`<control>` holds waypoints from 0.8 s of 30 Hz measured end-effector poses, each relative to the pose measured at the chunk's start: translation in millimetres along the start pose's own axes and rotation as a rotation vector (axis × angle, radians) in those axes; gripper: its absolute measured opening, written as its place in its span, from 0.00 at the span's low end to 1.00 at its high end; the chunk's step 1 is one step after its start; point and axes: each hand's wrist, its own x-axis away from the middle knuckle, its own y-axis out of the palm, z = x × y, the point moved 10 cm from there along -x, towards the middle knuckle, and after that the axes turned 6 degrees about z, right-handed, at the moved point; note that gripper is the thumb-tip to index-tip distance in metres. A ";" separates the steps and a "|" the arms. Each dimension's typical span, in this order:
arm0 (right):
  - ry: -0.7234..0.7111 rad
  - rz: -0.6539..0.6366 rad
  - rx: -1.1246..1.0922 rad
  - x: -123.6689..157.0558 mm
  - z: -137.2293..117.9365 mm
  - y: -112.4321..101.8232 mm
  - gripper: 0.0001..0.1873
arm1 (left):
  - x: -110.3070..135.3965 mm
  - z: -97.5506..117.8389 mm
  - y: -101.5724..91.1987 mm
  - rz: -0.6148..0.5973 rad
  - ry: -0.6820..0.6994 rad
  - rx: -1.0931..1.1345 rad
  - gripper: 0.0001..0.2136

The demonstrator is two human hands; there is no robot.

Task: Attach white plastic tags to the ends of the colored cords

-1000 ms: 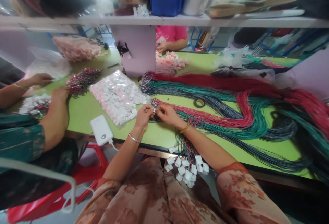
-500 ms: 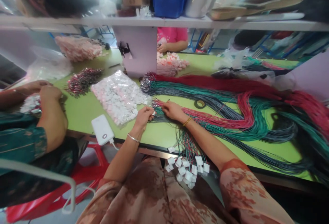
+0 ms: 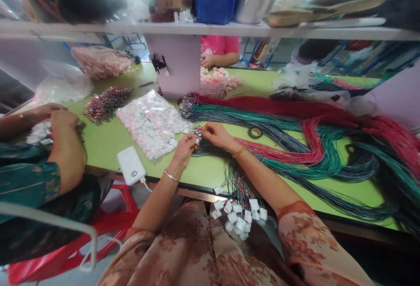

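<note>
My left hand (image 3: 185, 149) is pinched around a small white connector housing (image 3: 197, 141). Close beside it, my right hand (image 3: 217, 136) has its fingertips together at the metal-tipped ends of the wires (image 3: 197, 131); a wire seems to be in the pinch, though the fingers mostly cover it. Red, green and black wires (image 3: 278, 151) run from under my right hand to the right. Finished-looking wires with white connectors (image 3: 241, 222) hang over the table's front edge below my right forearm. A clear bag of white connectors (image 3: 152, 124) lies left of my hands.
A white power bank (image 3: 131, 165) with a cable sits at the front edge. Tape (image 3: 255, 133) lies among the wires. More red wires (image 3: 278, 106) stretch behind. A co-worker's hands (image 3: 62, 117) are at the left; another person sits opposite. A shelf (image 3: 210, 28) spans above the table.
My right hand has shifted slightly up and left, towards the wire tips. My left hand stays nearly in place with the connector housing.
</note>
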 end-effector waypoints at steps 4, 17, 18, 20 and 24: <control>0.018 -0.021 -0.147 1.1 -10.8 11.6 0.09 | -3.2 0.7 -1.3 -0.018 0.000 0.112 0.09; 0.209 -0.011 -0.248 19.9 17.7 17.7 0.13 | -4.4 2.3 2.4 -0.070 -0.007 0.163 0.09; 0.220 -0.005 -0.251 20.3 18.2 17.9 0.14 | -4.0 2.8 2.3 -0.066 0.004 0.148 0.09; 0.236 -0.011 -0.268 21.4 19.0 20.7 0.14 | -3.2 2.8 3.2 -0.061 0.031 0.102 0.10; 0.273 -0.001 -0.261 25.1 24.8 26.6 0.15 | -1.6 3.9 3.5 -0.015 0.134 -0.052 0.10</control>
